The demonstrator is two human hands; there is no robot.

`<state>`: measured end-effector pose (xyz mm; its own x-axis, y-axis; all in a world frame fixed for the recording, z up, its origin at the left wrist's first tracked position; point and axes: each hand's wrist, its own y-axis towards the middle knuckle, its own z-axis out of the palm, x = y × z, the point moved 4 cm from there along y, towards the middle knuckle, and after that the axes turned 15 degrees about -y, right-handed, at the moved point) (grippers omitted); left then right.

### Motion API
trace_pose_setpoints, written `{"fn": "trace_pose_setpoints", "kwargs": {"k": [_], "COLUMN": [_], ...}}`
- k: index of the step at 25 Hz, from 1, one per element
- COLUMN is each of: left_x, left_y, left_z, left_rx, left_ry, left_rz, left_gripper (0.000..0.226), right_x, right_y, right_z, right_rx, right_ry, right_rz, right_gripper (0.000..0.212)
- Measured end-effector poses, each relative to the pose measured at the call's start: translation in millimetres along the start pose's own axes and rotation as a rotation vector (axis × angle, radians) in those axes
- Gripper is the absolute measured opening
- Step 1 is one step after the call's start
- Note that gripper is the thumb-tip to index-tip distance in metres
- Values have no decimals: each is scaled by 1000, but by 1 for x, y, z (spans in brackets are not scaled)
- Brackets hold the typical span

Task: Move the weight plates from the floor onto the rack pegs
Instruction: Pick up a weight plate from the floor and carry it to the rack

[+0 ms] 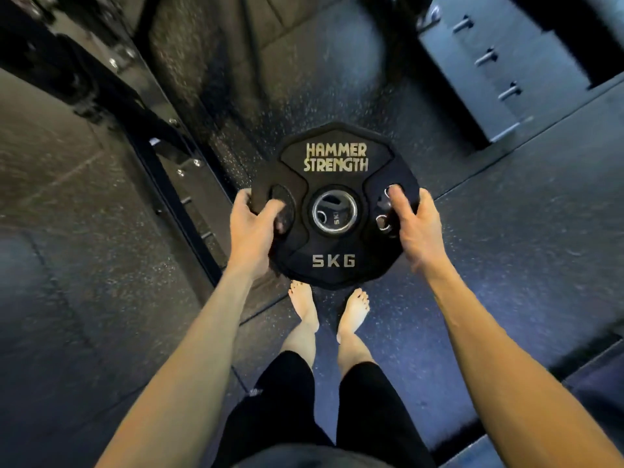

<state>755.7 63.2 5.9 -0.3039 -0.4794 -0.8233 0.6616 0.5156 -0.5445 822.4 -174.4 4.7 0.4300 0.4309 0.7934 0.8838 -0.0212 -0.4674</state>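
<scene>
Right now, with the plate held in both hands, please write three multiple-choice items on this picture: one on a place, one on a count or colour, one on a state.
1. Where is the weight plate?
A. lying flat on the floor
B. held in the air above the person's bare feet
C. hung on a peg

2. What weight is printed on the plate?
A. 5 KG
B. 10 KG
C. 20 KG

3. How do the hands hold the plate?
A. only the left hand holds it
B. only the right hand holds it
C. both hands grip it, one at each side opening

Answers:
1 B, the plate is between the hands, over the feet and the floor.
2 A, "5KG" shows under the centre hole.
3 C, a thumb curls into each side opening.
</scene>
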Motion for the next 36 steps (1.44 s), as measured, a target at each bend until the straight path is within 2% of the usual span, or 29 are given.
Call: {"fn": "trace_pose_setpoints", "kwargs": {"k": [2, 5, 7, 11, 15, 19, 24, 31, 36], "left_x": [-47, -106, -132, -158, -162, -158, -155, -147, -162], "left_y": [-33, -91, -126, -191, -264, -328, -413, -511, -536], "left_z": [1, -3, -11, -33, -80, -147, -272, -485, -608], "left_rx": [81, 210, 205, 6, -302, -496, -728, -866, -915], "left_ry": [-150, -350, -366, -269, -399, -517, -626, -649, -665], "left_rz": [42, 62, 132, 320, 423, 514, 690, 785, 811], "left_gripper": [15, 17, 18, 23, 25, 27, 24, 28, 29], "right_x": [42, 95, 123, 156, 182, 205, 224, 207, 216], "right_y": [-33, -85, -110, -150, -190, -248, -365, -547, -639], "right_z": [-21, -51, -61, -58, -34, 17, 119, 285, 389], "right_rx": [55, 99, 83, 169, 375, 566, 838, 1026, 1093], "right_ry": [109, 130, 157, 222, 215, 200, 139, 65, 8], "right_rz": [-45, -162, -250, -370, -455, -519, -633, -699, -734], "right_gripper": [8, 18, 19, 22, 22, 16, 13, 19, 21]}}
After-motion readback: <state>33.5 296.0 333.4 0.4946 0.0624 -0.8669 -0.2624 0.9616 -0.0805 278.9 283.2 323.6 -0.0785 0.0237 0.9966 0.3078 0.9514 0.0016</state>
